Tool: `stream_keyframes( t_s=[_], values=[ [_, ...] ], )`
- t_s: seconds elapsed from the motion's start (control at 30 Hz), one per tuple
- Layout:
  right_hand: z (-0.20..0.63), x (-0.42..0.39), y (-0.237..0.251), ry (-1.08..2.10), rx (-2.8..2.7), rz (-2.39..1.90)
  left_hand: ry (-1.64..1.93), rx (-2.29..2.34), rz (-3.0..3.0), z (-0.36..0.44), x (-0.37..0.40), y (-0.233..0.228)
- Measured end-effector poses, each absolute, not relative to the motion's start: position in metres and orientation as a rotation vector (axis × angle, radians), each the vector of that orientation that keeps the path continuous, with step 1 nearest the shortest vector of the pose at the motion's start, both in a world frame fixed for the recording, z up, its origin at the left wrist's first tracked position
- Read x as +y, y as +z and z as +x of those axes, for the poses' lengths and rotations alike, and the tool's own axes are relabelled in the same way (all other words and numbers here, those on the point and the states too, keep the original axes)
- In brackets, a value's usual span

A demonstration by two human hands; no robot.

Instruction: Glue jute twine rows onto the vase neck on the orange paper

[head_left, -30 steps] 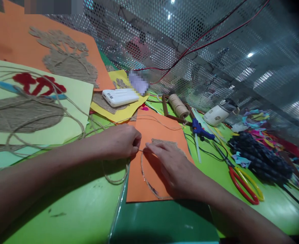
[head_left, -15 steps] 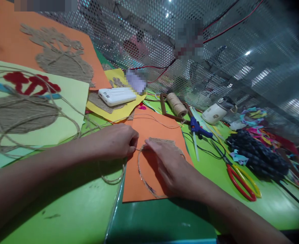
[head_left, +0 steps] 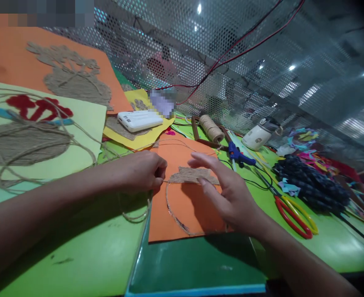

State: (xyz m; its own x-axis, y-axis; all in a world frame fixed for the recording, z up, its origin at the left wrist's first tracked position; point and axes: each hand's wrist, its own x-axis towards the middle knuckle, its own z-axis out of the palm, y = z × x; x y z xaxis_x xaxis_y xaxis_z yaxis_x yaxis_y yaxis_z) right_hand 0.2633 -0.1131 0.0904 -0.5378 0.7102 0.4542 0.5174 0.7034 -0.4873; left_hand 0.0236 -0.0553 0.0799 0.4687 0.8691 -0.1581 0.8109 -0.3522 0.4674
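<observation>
Pinching jute twine [head_left: 166, 194] taut, left hand [head_left: 141, 171]; right hand [head_left: 228, 194] spread above orange card [head_left: 184, 214]; best kept tight along glue line.

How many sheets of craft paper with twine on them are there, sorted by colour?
Orange sheets: 2, the near orange sheet under the hands and the far orange sheet
Pale yellow-green sheet: 1
Bright yellow sheet: 1
Total: 4

The right hand [head_left: 228, 194], earlier pressed flat on the rough brown twine patch [head_left: 191, 176] glued to the orange paper sheet [head_left: 182, 206], is now lifted clear with fingers spread, uncovering the patch.
</observation>
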Motion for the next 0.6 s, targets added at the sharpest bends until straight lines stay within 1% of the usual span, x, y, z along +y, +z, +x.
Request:
stream_keyframes(
  t_s=[0.17,0.37,0.5,0.6],
  values=[
    [0.277,-0.106,0.098,0.358,-2.076,-0.963,0.188,1.333,2.186,0.02,-0.049,0.075],
    [0.31,-0.085,0.111,0.515,-1.958,-0.977,0.273,1.248,2.043,0.01,-0.039,0.074],
    [0.332,-0.064,0.099,0.47,-1.845,-1.022,0.301,1.222,2.013,0.003,-0.034,0.077],
    [0.349,-0.055,0.086,0.46,-1.673,-1.06,0.296,1.251,2.127,0.002,-0.033,0.077]
  ],
)
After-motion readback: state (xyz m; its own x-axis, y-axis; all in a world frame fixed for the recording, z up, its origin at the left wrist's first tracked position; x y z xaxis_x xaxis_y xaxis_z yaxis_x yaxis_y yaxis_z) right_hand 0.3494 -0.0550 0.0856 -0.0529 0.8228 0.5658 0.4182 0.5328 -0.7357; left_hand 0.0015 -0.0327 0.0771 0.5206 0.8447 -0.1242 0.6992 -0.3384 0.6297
